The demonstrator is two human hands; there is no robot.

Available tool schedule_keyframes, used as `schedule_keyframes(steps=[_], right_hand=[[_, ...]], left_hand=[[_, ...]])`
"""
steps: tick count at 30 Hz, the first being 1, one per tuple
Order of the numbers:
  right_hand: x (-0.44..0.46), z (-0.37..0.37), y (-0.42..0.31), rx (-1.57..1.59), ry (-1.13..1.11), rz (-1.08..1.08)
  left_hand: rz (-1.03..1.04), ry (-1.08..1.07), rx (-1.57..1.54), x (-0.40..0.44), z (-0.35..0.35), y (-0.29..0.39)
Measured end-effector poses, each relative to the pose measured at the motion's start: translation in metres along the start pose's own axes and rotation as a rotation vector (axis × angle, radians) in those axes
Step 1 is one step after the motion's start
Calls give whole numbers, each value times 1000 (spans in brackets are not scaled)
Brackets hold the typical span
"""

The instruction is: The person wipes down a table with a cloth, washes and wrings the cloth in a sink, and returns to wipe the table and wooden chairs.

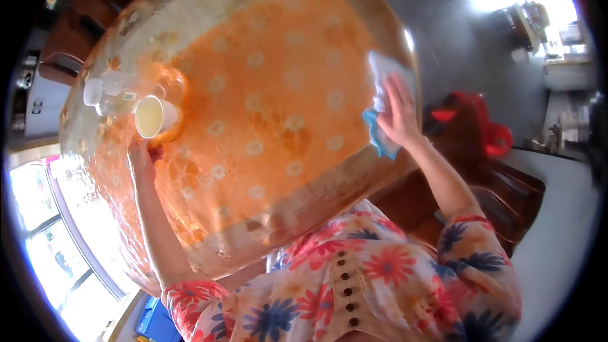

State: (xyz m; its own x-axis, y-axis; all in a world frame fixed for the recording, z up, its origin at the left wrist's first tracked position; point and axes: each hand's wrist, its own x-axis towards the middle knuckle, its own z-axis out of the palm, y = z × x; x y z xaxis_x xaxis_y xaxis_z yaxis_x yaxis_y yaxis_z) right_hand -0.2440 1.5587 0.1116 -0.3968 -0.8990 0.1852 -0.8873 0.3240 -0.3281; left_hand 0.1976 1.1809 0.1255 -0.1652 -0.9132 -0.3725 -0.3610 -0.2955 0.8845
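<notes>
Flowered shirt point(392, 266) nearest, left grip point(144, 157) closed on cup point(151, 118) at left of counter point(275, 183), probably light, crushable, best held round its wall, while right hand point(399, 117) lies flat on cloth point(381, 66) by counter's edge, likely limp, best pressed palm-down.

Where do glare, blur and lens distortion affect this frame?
Head view: the large, dark-barred glass window is blown out; head view: the right hand and pale, blue-edged cloth look smeared; head view: fisheye curvature bends the window's frame, leaving black corners.

The left grip point(145, 156) is curled, while the right grip point(398, 114) (a little blurred) lies flat, palm down.
</notes>
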Motion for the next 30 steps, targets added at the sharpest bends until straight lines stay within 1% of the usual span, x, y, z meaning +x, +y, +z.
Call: schedule_keyframes(steps=[2, 3, 5, 6, 7, 8, 9, 10, 11, 12, 14, 15, 16, 17, 18, 19, 20, 22, 23, 24, 25, 28, 29, 30], right_hand=[[-1, 12, -3, -33, 41, 61], [-1, 15, -4, -63, -5, 93], [-4, 20, -8, -107, -16, 108], [-4, 21, -11, -131, -18, 113], [-9, 24, -18, -159, -5, 72], [-16, 21, -35, -143, -70, 50], [-31, 24, -54, -139, -75, -76], [-41, 18, -86, -111, -211, -74], [-59, 26, -105, -65, -177, -210], [-62, 19, -128, -39, -287, -215], [-39, 16, -119, 17, -329, -346], [-14, 27, -95, 96, -284, -343], [21, 45, -60, 181, -242, -339], [65, 69, -28, 247, 70, -416], [113, 74, -9, 75, 54, -266], [157, 70, 7, -19, 73, -237], [195, 74, 22, -33, 96, -205], [230, 91, 29, -142, 219, -83], [223, 91, 22, -121, 272, -115], [200, 74, -3, -33, 91, -31], [165, 66, -29, 169, -48, -16], [29, 33, -107, 88, -172, -449], [1, 24, -117, 59, -378, -549], [7, 25, -111, 178, -460, -567]], left_hand=[[-4, 10, -5, 1, -1, -6], [16, 9, 5, 1, -1, -9], [62, 4, 38, 0, -2, -11], [62, 24, -58, -5, -3, -13], [60, 46, -156, -14, -3, -15], [58, 68, -252, -25, -4, -18], [261, 191, 80, -38, -6, -35], [458, 309, 419, -53, -6, -56], [698, 335, 742, -68, 2, -69], [937, 352, 1064, -81, 14, -74], [798, 242, 1158, -104, 41, -62], [719, 184, 1204, -109, 49, -59], [704, 170, 1207, -110, 51, -61], [695, 155, 1216, -110, 49, -63], [693, 146, 1226, -108, 49, -62], [681, 148, 1232, -109, 50, -61], [682, 142, 1238, -108, 51, -61], [680, 135, 1254, -108, 50, -61], [685, 126, 1254, -109, 49, -59], [688, 129, 1262, -109, 49, -59], [694, 145, 1260, -107, 49, -60], [680, 141, 1249, -111, 51, -54], [669, 133, 1247, -112, 51, -52], [656, 124, 1246, -111, 52, -50]])
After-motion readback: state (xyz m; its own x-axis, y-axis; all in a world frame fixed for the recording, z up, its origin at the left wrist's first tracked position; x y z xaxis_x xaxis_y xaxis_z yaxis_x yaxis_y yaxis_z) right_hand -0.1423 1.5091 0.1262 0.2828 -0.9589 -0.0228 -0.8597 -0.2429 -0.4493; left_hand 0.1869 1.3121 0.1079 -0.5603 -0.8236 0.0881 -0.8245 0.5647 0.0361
